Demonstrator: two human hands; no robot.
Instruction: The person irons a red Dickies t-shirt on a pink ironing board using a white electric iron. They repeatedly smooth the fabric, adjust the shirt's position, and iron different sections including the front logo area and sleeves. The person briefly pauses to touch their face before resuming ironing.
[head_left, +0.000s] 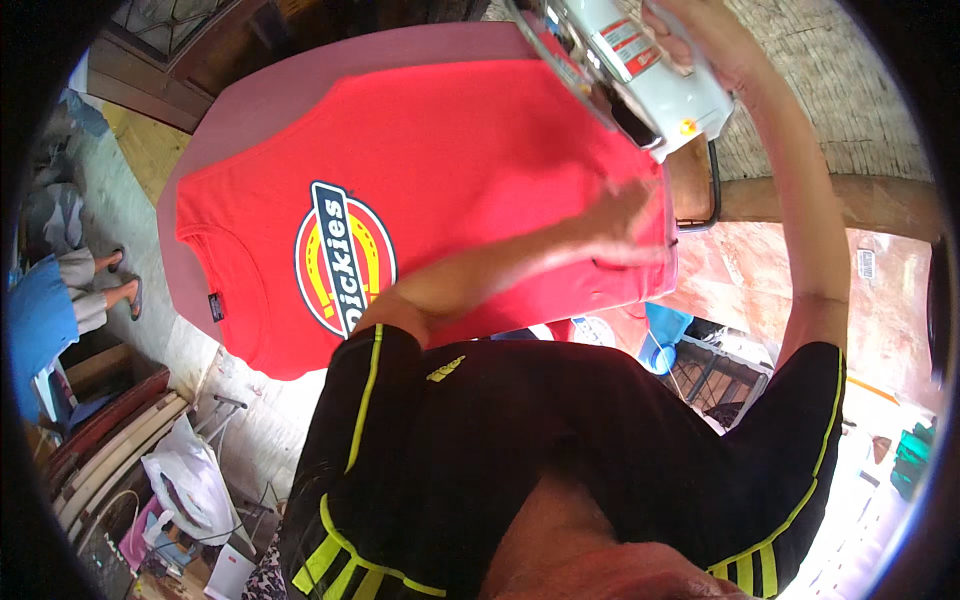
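Head view, counted: one red shirt [480, 160] with one round emblem [345, 260], laid flat over one mauve ironing board [240, 115]; one grey-and-white iron [645, 85] by the shirt's upper right corner, gripped by the right hand [700, 40], fingers closed around it, cannot tell whether touching the shirt; one left hand [625, 225], blurred, near the shirt's right edge, cannot tell whether fingers open or closed; around, pale floor [165, 345], several stacked boards [125, 440] at lower left, one white plastic bag [190, 485] beside them, one person [40, 320] in blue at far left
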